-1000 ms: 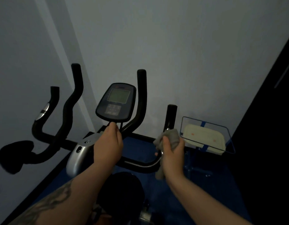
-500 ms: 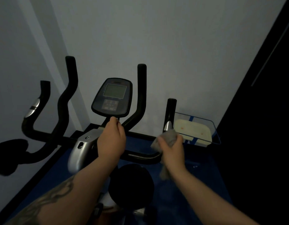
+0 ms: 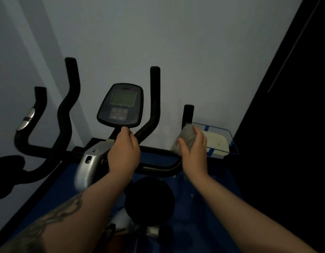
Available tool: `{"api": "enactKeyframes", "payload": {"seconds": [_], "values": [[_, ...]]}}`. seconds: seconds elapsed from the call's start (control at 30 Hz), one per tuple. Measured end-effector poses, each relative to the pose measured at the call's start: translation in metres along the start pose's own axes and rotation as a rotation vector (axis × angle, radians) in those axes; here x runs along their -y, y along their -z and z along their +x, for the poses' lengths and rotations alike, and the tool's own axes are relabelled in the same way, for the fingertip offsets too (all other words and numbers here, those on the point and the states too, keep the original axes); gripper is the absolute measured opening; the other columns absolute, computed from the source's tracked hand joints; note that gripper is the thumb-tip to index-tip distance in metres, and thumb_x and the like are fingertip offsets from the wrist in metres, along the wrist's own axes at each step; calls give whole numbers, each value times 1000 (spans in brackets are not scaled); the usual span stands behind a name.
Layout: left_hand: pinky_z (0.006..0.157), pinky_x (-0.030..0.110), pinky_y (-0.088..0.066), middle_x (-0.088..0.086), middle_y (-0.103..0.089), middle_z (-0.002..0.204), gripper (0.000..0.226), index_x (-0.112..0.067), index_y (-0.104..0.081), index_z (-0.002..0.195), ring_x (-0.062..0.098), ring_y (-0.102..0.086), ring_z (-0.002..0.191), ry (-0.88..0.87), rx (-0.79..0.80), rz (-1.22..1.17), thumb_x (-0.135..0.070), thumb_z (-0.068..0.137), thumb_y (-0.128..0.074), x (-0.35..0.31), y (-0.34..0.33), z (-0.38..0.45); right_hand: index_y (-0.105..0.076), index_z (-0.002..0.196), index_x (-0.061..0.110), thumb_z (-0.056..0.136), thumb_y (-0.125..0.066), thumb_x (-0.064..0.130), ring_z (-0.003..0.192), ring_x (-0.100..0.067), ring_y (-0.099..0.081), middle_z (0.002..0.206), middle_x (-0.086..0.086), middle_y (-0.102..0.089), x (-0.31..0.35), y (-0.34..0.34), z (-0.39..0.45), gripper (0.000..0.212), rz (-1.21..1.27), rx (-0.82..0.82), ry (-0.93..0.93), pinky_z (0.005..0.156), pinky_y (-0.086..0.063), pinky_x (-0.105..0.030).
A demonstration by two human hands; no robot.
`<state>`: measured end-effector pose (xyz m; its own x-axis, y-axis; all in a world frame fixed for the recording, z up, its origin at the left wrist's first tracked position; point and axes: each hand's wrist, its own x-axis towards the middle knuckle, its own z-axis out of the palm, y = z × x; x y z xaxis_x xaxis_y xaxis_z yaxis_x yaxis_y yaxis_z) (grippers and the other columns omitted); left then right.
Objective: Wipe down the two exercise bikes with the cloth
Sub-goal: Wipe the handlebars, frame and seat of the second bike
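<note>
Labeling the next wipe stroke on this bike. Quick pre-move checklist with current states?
1. Grey cloth held by the right hand: ok, fingers curl round it.
2. Cloth in contact with the right handlebar grip: ok, bunched round the grip's lower part.
3. Left hand steadying the bike: ok, resting at the post just under the console; exact grip cannot tell.
4. Upper part of the right grip free to wipe: ok, nothing on it.
5. Clearance from the wire basket beside the right hand: cannot tell, they overlap in view.
6. Cloth wet or dry: cannot tell.
</note>
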<state>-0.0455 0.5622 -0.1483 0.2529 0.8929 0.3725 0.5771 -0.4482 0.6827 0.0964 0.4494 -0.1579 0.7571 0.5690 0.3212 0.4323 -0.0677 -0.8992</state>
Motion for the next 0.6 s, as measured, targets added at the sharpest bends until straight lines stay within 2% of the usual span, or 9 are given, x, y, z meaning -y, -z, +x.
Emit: {"api": "enactKeyframes", "payload": {"seconds": [0.07, 0.1, 0.17, 0.27, 0.33, 0.43, 0.5, 0.53, 0.6], "values": [[48, 30, -26, 4, -50, 68, 18, -14, -41, 83, 17, -47, 57, 9, 5, -6, -20, 99, -34, -1, 0, 1, -36, 145, 21, 96, -57, 22, 134, -6, -30, 154, -1, -28, 5, 5, 25, 54, -167, 16, 181, 112, -27, -29], [48, 31, -26, 4, -51, 69, 17, -14, -41, 84, 17, -48, 57, 16, 2, -9, -20, 99, -35, -1, 1, 1, -41, 143, 19, 95, -59, 23, 142, -12, -23, 156, -3, -26, 4, 4, 29, 51, -278, 38, 255, 119, -17, -36], [49, 31, -25, 3, -51, 70, 17, -14, -43, 86, 16, -48, 58, 19, -6, -11, -21, 99, -35, -1, 1, 1, -51, 136, 21, 95, -57, 32, 147, -15, -13, 156, -1, -28, -5, 5, 26, 43, -457, 88, 363, 121, 1, -40], [48, 29, -24, 0, -50, 70, 17, -16, -42, 85, 13, -48, 57, 8, -9, -14, -23, 99, -35, 0, 0, 1, -60, 126, 21, 95, -47, 42, 145, -10, -22, 144, 5, -47, -17, 18, 11, 40, -521, 277, 586, 120, -2, -45], [48, 29, -23, -1, -49, 70, 17, -17, -41, 85, 13, -47, 57, 9, -12, -14, -23, 99, -35, 0, 0, 1, -65, 120, 21, 94, -50, 39, 140, -12, -33, 134, 6, -57, -14, 32, 29, 35, -601, 422, 736, 120, -3, -44], [48, 29, -22, -2, -48, 72, 16, -17, -40, 86, 12, -46, 57, 4, -12, 4, -24, 99, -34, -2, 0, 1, -69, 109, 21, 95, -54, 38, 129, -12, -44, 119, 5, -64, 13, 39, 70, 26, -758, 524, 721, 120, 1, -40], [48, 29, -24, -2, -49, 73, 16, -17, -41, 87, 11, -46, 58, 7, -17, 8, -23, 99, -34, -2, 1, 1, -70, 89, 19, 98, -48, 41, 105, -17, -56, 94, 0, -68, 27, 28, 68, 32, -811, 571, 714, 120, -8, -43], [48, 29, -24, -2, -49, 74, 16, -17, -41, 87, 12, -46, 59, 10, -20, 10, -23, 99, -34, -3, 1, 1, -67, 78, 21, 99, -45, 39, 86, -19, -57, 79, 0, -67, 28, 22, 59, 36, -817, 629, 760, 116, -21, -46], [48, 29, -23, -2, -50, 74, 16, -16, -42, 87, 11, -45, 59, 14, -19, 15, -23, 99, -34, -3, 1, 2, -67, 78, 25, 102, -43, 31, 66, -18, -53, 68, 2, -64, 22, 18, 32, 35, -792, 776, 897, 100, -40, -43]]}}
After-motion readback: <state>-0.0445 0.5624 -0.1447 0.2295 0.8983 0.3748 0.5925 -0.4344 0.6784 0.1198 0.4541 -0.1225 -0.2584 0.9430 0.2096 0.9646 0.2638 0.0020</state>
